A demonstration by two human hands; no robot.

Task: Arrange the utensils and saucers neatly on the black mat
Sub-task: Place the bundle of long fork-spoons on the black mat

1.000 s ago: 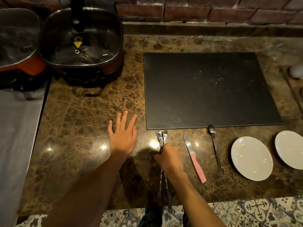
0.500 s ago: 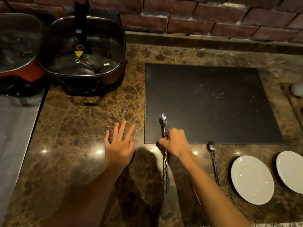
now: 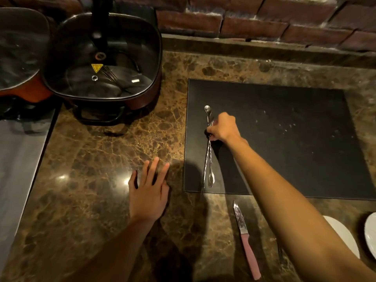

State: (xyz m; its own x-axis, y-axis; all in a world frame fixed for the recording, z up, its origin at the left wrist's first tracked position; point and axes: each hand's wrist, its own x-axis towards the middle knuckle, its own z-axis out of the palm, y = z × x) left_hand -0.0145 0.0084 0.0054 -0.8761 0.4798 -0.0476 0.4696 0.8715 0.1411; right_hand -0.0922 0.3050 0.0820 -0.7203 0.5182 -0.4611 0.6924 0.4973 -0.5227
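My right hand (image 3: 222, 128) is closed around two long twisted metal utensils (image 3: 208, 159), spoon bowls pointing away, over the left strip of the black mat (image 3: 284, 139). Their lower ends reach the mat's near edge. My left hand (image 3: 149, 192) lies flat with fingers spread on the marble counter, left of the mat. A pink-handled knife (image 3: 247, 241) lies on the counter in front of the mat. Two white saucers (image 3: 343, 235) (image 3: 370, 233) sit at the right edge, partly hidden by my right forearm. A third spoon is mostly hidden under that arm.
A square electric pot with a glass lid (image 3: 101, 64) stands at the back left, with another lidded pan (image 3: 20, 49) beside it. A grey surface (image 3: 18, 159) borders the counter on the left. A brick wall (image 3: 264, 19) runs along the back.
My right hand lifted the two long utensils from the counter and carried them forward onto the mat's left side. My left hand stayed flat on the counter.
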